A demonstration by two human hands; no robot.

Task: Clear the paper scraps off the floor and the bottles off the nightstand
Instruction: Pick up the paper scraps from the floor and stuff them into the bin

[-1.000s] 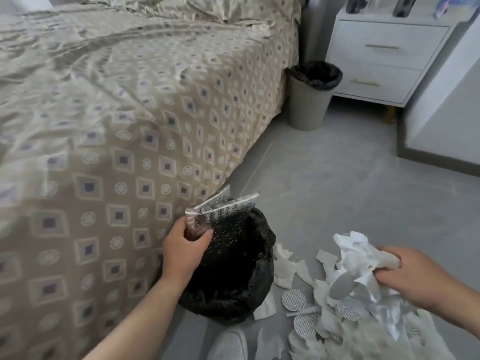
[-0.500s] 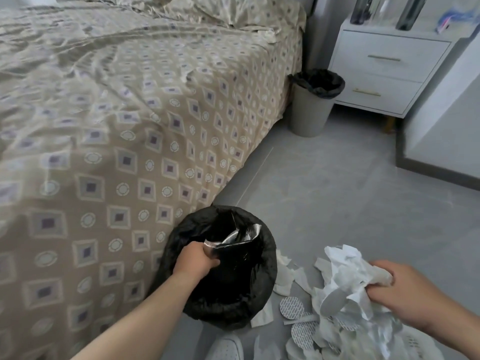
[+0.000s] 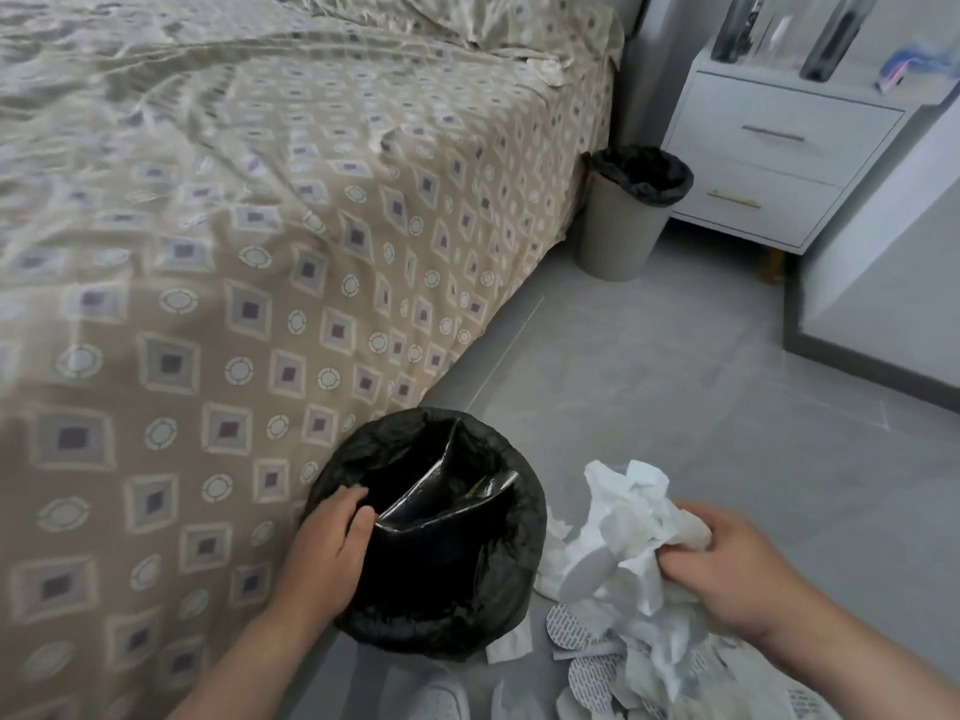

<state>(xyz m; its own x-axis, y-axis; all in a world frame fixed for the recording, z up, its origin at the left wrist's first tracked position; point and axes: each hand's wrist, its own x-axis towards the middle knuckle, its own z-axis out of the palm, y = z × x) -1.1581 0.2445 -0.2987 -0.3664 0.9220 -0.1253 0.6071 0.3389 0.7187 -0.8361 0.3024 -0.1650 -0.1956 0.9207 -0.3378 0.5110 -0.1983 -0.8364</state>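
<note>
The right hand [image 3: 737, 579] has its fingers [image 3: 680, 563] closed round a wad of crumpled paper [image 3: 623, 517], over the paper scraps [image 3: 597, 662] strewn on the floor [image 3: 675, 381]. Just left of them stands a black-lined bin [image 3: 467, 615]. The left hand [image 3: 327, 537] curls at its rim, touching a shiny sheet [image 3: 452, 501] inside; whether those fingers grip it I cannot tell. Far ahead of the right fingers, bottles [image 3: 831, 39] stand on the nightstand [image 3: 779, 148]
</note>
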